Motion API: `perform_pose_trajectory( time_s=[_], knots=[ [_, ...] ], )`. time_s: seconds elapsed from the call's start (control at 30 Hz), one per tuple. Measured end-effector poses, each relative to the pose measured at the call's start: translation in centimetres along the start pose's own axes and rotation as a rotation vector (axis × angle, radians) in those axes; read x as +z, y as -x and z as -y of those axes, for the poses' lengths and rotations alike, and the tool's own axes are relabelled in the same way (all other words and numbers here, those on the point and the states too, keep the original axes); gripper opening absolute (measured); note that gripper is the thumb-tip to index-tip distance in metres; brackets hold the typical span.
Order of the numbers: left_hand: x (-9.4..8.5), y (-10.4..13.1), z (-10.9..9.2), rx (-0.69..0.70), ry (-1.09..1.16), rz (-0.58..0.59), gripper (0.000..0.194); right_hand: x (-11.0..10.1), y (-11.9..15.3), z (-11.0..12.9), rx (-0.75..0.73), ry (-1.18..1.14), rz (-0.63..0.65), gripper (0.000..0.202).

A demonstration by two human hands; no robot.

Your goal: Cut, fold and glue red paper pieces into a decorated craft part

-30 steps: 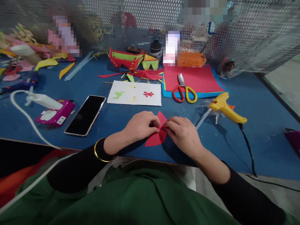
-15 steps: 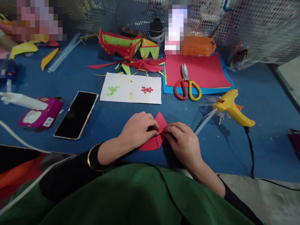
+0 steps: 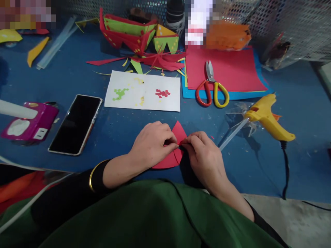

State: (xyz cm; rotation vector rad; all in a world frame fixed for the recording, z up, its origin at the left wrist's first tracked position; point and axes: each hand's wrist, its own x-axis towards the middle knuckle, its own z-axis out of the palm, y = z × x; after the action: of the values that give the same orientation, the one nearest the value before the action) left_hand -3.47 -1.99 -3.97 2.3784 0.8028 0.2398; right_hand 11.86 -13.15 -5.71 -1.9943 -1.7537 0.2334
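Observation:
A folded piece of red paper (image 3: 170, 161) lies near the front edge of the blue table, its pointed tip facing away from me. My left hand (image 3: 153, 143) rests over its left side, thumb and fingers pinched on it. From the right, my right hand (image 3: 205, 155) pinches the paper's right edge, its fingertips close to those of my left hand. The fingers hide the middle of the paper. Beyond the hands lies a white sheet (image 3: 150, 84) with small green, yellow and red paper bits on it.
Scissors (image 3: 210, 82) lie on stacked coloured sheets (image 3: 232, 69). A yellow glue gun (image 3: 274, 119) with a cord is at the right. At the left are a phone (image 3: 76, 124) and a purple box (image 3: 38, 120). Red-green paper shapes (image 3: 126, 29) and scraps stand behind.
The camera view has shifted, so the table items appear moved outward and slightly up. Both hands keep their pinch on the red paper, with little visible change.

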Motion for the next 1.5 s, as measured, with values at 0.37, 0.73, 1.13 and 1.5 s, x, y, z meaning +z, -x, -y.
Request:
perform_pose_trajectory(
  time_s=[0.37,0.73,1.13,1.5],
  knots=[
    [0.0,0.0,0.3,0.025,-0.003,-0.019,0.014,-2.5,1.8,-0.6,0.024,0.059,-0.292,0.012],
    [0.0,-0.1,0.3,0.057,-0.033,-0.028,0.011,-0.3,0.6,0.1,-0.039,0.085,-0.093,0.016],
    [-0.1,0.0,0.2,0.061,-0.029,-0.032,0.013,-0.5,0.6,0.4,0.010,0.050,-0.079,0.018],
    [-0.1,0.0,-0.2,0.055,-0.056,-0.037,0.013,-0.4,0.5,0.5,0.027,0.065,-0.097,0.016]
  ],
)
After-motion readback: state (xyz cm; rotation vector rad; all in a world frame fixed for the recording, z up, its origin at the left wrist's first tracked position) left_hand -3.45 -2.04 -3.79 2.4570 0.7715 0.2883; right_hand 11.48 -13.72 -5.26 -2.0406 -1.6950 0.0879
